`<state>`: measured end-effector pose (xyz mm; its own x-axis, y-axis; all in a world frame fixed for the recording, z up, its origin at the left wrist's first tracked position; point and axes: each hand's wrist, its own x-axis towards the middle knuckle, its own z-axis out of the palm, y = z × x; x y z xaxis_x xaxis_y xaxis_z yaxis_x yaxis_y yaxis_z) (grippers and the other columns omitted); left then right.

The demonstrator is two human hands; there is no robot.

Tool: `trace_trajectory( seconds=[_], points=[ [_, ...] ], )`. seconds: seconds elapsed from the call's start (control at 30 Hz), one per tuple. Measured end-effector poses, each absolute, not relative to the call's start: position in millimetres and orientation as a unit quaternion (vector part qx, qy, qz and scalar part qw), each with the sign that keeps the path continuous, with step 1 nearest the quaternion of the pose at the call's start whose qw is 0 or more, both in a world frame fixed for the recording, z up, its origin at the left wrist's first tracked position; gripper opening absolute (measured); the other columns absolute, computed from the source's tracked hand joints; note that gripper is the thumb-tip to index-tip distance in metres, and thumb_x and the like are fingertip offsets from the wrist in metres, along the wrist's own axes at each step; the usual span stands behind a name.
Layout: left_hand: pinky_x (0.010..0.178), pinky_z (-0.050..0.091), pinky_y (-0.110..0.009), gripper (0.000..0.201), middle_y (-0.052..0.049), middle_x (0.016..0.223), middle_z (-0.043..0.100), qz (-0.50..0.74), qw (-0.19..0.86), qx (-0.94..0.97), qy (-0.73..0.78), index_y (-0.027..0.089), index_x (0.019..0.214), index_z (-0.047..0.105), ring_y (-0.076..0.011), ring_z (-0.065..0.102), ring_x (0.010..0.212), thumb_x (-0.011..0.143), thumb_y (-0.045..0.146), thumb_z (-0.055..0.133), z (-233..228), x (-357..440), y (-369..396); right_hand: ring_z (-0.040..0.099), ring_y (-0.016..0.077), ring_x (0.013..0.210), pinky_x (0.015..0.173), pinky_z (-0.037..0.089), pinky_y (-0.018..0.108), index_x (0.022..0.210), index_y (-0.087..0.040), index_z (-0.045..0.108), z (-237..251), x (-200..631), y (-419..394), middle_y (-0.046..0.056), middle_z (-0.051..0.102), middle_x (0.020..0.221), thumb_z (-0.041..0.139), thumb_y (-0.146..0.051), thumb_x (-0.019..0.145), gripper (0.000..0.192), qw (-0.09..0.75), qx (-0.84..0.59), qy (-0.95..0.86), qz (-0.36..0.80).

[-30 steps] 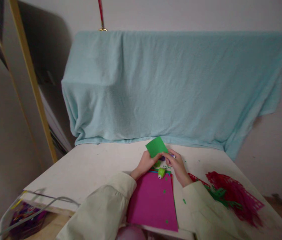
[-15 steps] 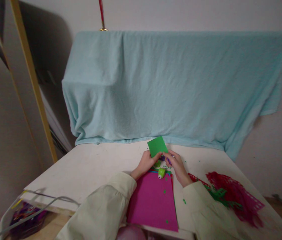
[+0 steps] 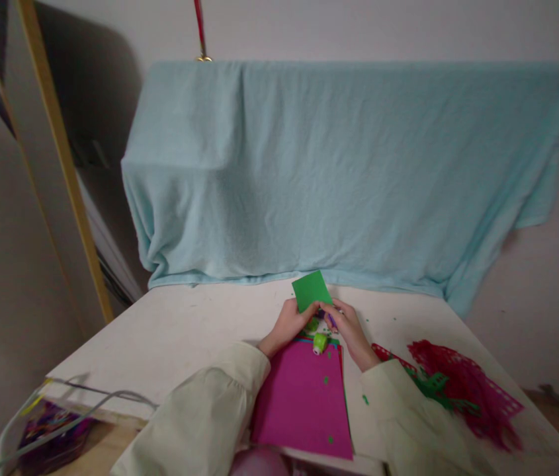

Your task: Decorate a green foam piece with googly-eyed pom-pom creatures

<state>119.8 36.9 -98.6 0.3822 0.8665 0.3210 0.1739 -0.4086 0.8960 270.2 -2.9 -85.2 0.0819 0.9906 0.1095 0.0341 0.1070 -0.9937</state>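
We note a small green paper square held up off the white table, near its far edge and in front of the pale blue cloth that hangs down behind it. The left hand pinches the square at its lower left corner, fingers closed on the paper. The right hand is closed around a small purple tool, which sits at the lower edge of the square; we cannot tell whether the tool touches the paper. Just below the two hands lies a small lime-green punch, resting on the top edge of a magenta sheet that lies flat on the table between the forearms, with edges of other coloured sheets showing under it. Small green paper bits lie scattered on the magenta sheet and on the table beside it. Both arms wear cream sleeves. To the right of the right forearm we record a heap of cut red and green paper scraps on the table. At the lower left, off the table edge, stands a clear container with dark purple contents. A yellow pole leans along the wall at left.
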Motion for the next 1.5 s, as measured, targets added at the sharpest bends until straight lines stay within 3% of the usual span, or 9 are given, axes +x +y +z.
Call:
trace_trajectory(
  seconds=[0.3, 0.63, 0.97, 1.5],
  points=[
    [0.053, 0.035, -0.020, 0.043, 0.001, 0.062, 0.055, 0.439, 0.406, 0.716, 0.359, 0.013, 0.072, 0.057, -0.0101, 0.046, 0.056, 0.087, 0.052, 0.048, -97.8, 121.3, 35.0, 0.032, 0.0082, 0.038, 0.039, 0.020, 0.023, 0.064, -0.019, 0.050, -87.5, 270.2, -2.5, -0.006, 0.041, 0.044, 0.060, -0.046, 0.079, 0.032, 0.550, -0.497, -0.500, 0.448],
    [0.052, 0.035, -0.020, 0.044, 0.000, 0.057, 0.055, 0.424, 0.422, 0.707, 0.377, 0.014, 0.067, 0.057, -0.0111, 0.046, 0.053, 0.085, 0.053, 0.050, -95.3, 119.6, 34.6, 0.036, 0.0105, 0.036, 0.042, 0.027, 0.027, 0.051, -0.019, 0.048, -87.6, 275.2, 0.4, -0.001, 0.044, 0.043, 0.043, -0.047, 0.086, 0.045, 0.563, -0.481, -0.491, 0.458],
    [0.050, 0.034, -0.020, 0.045, 0.000, 0.057, 0.055, 0.418, 0.408, 0.715, 0.385, 0.014, 0.066, 0.055, -0.0106, 0.047, 0.053, 0.087, 0.053, 0.048, -100.1, 120.6, 37.6, 0.037, 0.0099, 0.037, 0.041, 0.025, 0.026, 0.059, -0.019, 0.051, -93.4, 274.8, 3.3, -0.003, 0.049, 0.048, 0.048, -0.039, 0.081, 0.030, 0.560, -0.457, -0.491, 0.486],
    [0.052, 0.036, -0.020, 0.044, 0.000, 0.060, 0.056, 0.434, 0.414, 0.707, 0.374, 0.013, 0.069, 0.058, -0.0107, 0.047, 0.055, 0.085, 0.053, 0.049, -98.9, 122.0, 36.9, 0.037, 0.0101, 0.038, 0.041, 0.026, 0.025, 0.063, -0.020, 0.052, -89.4, 269.9, -0.4, -0.003, 0.051, 0.050, 0.054, -0.039, 0.075, 0.023, 0.536, -0.486, -0.491, 0.485]
  ],
)
